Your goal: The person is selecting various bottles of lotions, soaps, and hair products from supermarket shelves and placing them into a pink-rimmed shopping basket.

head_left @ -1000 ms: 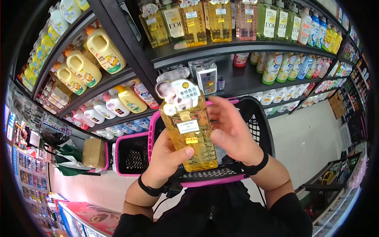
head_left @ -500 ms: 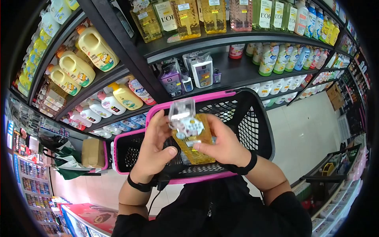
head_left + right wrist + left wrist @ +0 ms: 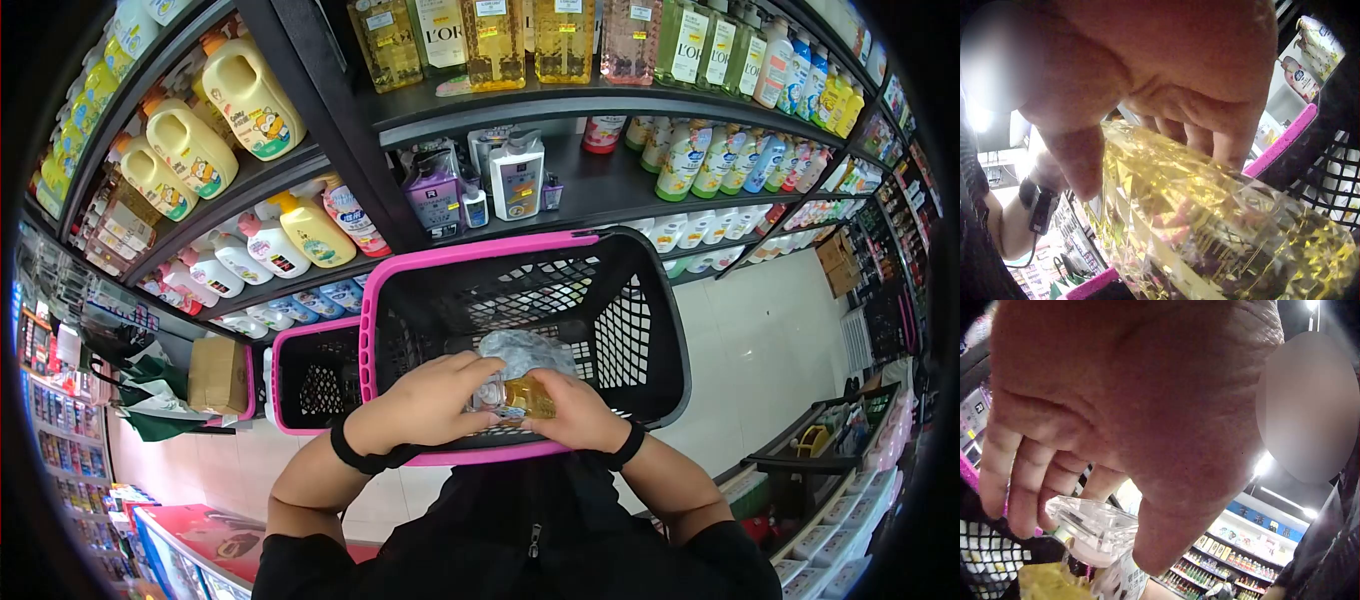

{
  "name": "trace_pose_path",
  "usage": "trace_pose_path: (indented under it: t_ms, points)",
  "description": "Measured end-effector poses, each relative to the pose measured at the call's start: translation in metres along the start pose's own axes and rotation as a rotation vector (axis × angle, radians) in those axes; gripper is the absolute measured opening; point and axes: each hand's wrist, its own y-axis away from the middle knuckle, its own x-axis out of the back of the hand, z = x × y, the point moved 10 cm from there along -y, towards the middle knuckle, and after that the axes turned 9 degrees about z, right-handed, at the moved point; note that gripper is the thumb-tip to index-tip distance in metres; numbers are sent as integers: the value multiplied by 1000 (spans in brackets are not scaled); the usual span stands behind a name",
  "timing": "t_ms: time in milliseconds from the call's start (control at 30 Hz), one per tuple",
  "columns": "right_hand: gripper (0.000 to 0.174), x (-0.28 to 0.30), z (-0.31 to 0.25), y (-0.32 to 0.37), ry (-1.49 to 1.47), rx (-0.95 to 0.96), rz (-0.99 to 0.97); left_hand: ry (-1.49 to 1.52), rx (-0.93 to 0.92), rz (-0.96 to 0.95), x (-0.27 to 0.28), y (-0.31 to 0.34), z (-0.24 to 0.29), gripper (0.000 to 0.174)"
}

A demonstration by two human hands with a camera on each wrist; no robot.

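Shelves [image 3: 590, 185] full of soaps stand in front of you. Below them is your big black basket [image 3: 480, 257] with its pink rim. Both hands have just come down low at its near side. Your right hand [image 3: 582, 412] grips the yellow bottle [image 3: 528, 398], now tipped more sideways by a crinkly bag [image 3: 530, 348]. Your left hand [image 3: 425, 400], more open before, now pinches the clear cap [image 3: 1094, 532], so both hands hold the bottle.

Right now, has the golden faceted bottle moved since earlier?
Yes, down and back: the golden faceted bottle covered part of the black basket's far pink rim; now it is inside, by the near side.
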Motion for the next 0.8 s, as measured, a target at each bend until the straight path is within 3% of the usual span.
trace_pose_path:
  t_ms: [300,433,567,800]
  points:
    - [67,-4,11,20,99,15,40,-121,-23,-121,-66,-19,-39,47]
    - [63,4,29,40,48,-107,1,-237,44,-222,-112,-34,-116,44]
    - [52,0,50,60,92,-84,37,-374,145,-278,-145,-37,-195,46]
    - [41,10,84,64,-129,-334,175,-514,399,-198,-184,-22,-332,47]
